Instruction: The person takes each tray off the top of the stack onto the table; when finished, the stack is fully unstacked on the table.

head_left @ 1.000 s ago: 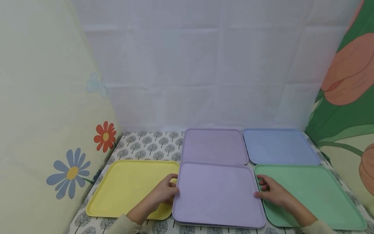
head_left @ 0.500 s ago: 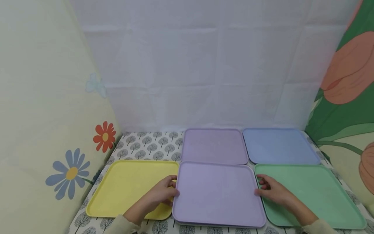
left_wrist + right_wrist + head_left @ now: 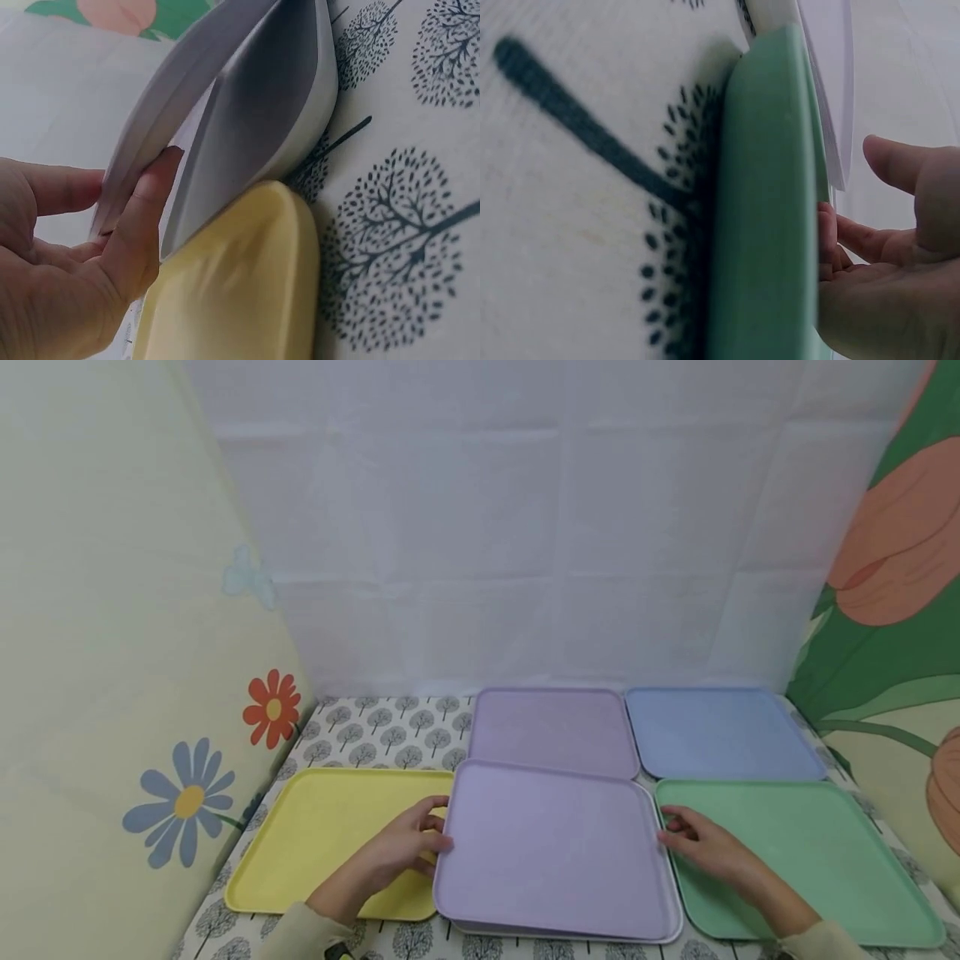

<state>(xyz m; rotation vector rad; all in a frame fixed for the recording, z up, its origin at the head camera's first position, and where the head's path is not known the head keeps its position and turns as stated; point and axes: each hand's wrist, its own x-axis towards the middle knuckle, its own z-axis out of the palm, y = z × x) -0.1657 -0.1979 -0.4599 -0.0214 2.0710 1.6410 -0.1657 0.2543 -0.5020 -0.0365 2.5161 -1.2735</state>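
Note:
A purple tray tops a stack at the front middle, its left side raised and its right side low. My left hand pinches its left edge between thumb and fingers. In the left wrist view, a gap separates this lifted tray from a pale tray underneath. At the stack's right edge is my right hand, over the green tray. The right wrist view shows its thumb extended and apart from the purple tray; the green tray partly hides its other fingers.
To the left lies a yellow tray, partly under my left forearm. Another purple tray and a blue tray lie along the back. A tree-print cloth covers the table, with a white sheet hanging behind.
The left side of the top purple tray has risen and shifted slightly left with my left hand, exposing the pale rim below. My right hand has barely moved.

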